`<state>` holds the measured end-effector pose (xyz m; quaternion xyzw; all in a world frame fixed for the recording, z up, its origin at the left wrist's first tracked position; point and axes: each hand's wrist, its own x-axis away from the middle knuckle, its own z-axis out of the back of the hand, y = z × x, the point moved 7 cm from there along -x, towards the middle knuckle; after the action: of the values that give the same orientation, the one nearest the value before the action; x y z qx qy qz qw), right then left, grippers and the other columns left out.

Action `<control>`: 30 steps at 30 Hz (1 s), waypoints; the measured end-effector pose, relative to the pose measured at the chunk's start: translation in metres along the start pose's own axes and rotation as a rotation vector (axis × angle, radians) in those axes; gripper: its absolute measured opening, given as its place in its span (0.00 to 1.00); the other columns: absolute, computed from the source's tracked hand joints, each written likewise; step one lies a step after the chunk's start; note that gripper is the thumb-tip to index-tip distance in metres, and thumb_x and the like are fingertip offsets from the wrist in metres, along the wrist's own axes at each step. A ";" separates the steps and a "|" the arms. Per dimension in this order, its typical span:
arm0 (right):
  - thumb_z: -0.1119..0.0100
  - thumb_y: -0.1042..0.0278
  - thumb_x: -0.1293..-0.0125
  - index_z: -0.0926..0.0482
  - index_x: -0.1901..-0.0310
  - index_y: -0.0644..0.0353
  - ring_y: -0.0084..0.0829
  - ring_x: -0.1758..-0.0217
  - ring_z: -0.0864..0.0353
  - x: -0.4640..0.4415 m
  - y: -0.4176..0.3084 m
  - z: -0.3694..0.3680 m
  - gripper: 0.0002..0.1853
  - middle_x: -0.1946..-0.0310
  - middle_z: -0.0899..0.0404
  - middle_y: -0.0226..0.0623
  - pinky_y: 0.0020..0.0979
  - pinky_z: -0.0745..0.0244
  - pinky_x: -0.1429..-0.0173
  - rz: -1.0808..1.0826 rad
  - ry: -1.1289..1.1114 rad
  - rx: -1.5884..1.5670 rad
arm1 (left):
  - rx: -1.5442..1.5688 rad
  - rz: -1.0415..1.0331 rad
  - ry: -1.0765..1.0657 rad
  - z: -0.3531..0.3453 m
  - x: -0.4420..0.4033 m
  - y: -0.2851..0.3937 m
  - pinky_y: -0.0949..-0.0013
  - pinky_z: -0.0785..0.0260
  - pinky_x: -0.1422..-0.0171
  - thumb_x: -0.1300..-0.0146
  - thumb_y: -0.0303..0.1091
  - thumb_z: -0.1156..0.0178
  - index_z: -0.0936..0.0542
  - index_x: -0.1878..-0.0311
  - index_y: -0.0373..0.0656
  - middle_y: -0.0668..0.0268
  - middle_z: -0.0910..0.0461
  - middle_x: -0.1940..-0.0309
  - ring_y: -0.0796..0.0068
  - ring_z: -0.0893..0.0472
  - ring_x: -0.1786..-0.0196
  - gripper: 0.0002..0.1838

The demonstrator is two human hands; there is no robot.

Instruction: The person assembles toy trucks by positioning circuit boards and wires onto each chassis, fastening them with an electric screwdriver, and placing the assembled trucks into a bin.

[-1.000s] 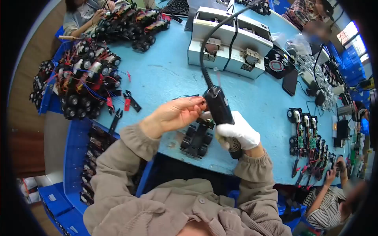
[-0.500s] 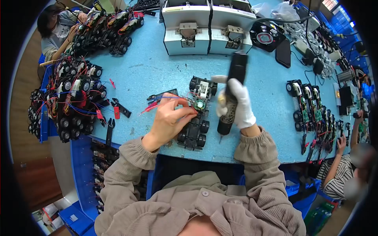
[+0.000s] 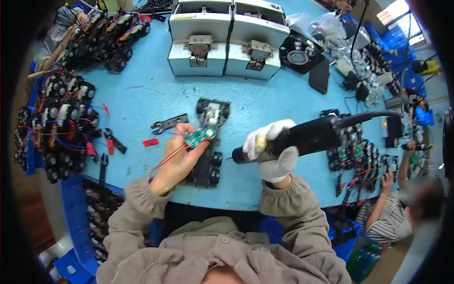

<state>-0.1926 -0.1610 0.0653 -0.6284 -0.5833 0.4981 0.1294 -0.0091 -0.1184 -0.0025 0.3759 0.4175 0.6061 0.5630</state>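
My bare left hand (image 3: 174, 158) pinches a small green circuit board (image 3: 200, 137) over the middle of a black toy car chassis (image 3: 204, 166). Red wires trail from the board down past my wrist. The chassis lies on the blue tabletop, its wheels out to the sides and a pale block (image 3: 214, 112) near its far end. In a white glove, my right hand (image 3: 279, 165) grips a black electric screwdriver (image 3: 312, 135), held nearly level. Its thin bit points left toward the chassis without touching it. Left of the chassis lie a black plastic part (image 3: 169, 123) and a red piece (image 3: 150, 142).
Wheeled chassis with wires are piled (image 3: 61, 118) at the left; another row (image 3: 354, 151) stands at the right. White metal boxes (image 3: 198, 57) and a black phone (image 3: 319, 75) are at the back. The screwdriver's cable (image 3: 373, 115) runs right. Other people sit at both sides.
The screwdriver has swung from steep to nearly level, its bit now pointing left. My left hand has tipped the board so its green face shows. The whole view has shifted.
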 end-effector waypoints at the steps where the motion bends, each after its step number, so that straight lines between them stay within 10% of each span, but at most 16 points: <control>1: 0.53 0.38 0.38 0.34 0.63 0.57 0.28 0.85 0.30 -0.018 -0.014 0.007 0.26 0.82 0.32 0.32 0.33 0.29 0.77 0.069 0.044 0.024 | 0.046 -0.071 0.005 -0.004 0.004 0.001 0.73 0.36 0.67 0.44 0.27 0.38 0.32 0.61 0.39 0.66 0.27 0.74 0.77 0.26 0.71 0.13; 3: 0.58 0.33 0.39 0.31 0.65 0.55 0.28 0.86 0.30 -0.068 -0.037 0.026 0.28 0.83 0.30 0.31 0.33 0.30 0.78 0.188 0.114 0.006 | 0.147 -0.021 -0.113 -0.009 0.013 0.003 0.75 0.36 0.64 0.44 0.24 0.40 0.36 0.57 0.40 0.66 0.26 0.70 0.80 0.26 0.67 0.15; 8: 0.62 0.71 0.31 0.32 0.71 0.63 0.23 0.80 0.26 -0.177 -0.038 0.033 0.11 0.81 0.30 0.33 0.24 0.30 0.79 0.607 0.034 0.564 | 0.457 0.204 -0.343 -0.024 0.017 -0.009 0.80 0.37 0.61 0.45 0.17 0.43 0.44 0.52 0.42 0.65 0.23 0.64 0.88 0.28 0.64 0.23; 12: 0.39 0.59 0.42 0.29 0.79 0.66 0.24 0.90 0.30 -0.208 -0.006 0.021 0.19 0.88 0.29 0.34 0.24 0.34 0.83 0.283 0.213 0.387 | 0.488 0.224 -0.293 -0.023 0.012 -0.009 0.82 0.40 0.67 0.44 0.19 0.42 0.43 0.54 0.43 0.70 0.23 0.73 0.90 0.30 0.71 0.21; 21: 0.43 0.59 0.39 0.28 0.74 0.62 0.25 0.89 0.31 -0.115 -0.017 0.033 0.14 0.87 0.32 0.33 0.28 0.30 0.84 0.238 0.311 0.244 | 0.399 0.164 -0.219 -0.017 0.012 -0.004 0.81 0.39 0.66 0.44 0.24 0.38 0.42 0.52 0.42 0.70 0.24 0.74 0.89 0.31 0.69 0.23; 24: 0.60 0.32 0.38 0.25 0.72 0.55 0.25 0.87 0.32 -0.078 -0.034 0.018 0.30 0.87 0.32 0.31 0.29 0.31 0.81 0.062 0.264 0.076 | 0.460 0.256 -0.216 -0.018 0.015 -0.003 0.77 0.36 0.56 0.43 0.24 0.39 0.42 0.49 0.41 0.65 0.24 0.65 0.84 0.30 0.61 0.24; 30: 0.58 0.23 0.45 0.27 0.66 0.62 0.32 0.87 0.29 -0.032 -0.033 -0.027 0.39 0.84 0.28 0.37 0.35 0.30 0.82 -0.008 -0.032 -0.108 | 0.430 0.171 -0.194 -0.021 0.021 -0.007 0.77 0.35 0.58 0.46 0.21 0.41 0.40 0.49 0.43 0.62 0.23 0.62 0.82 0.27 0.60 0.24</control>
<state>-0.1862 -0.1679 0.1174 -0.6242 -0.6138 0.4752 0.0879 -0.0273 -0.0991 -0.0168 0.5772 0.4475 0.5101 0.4543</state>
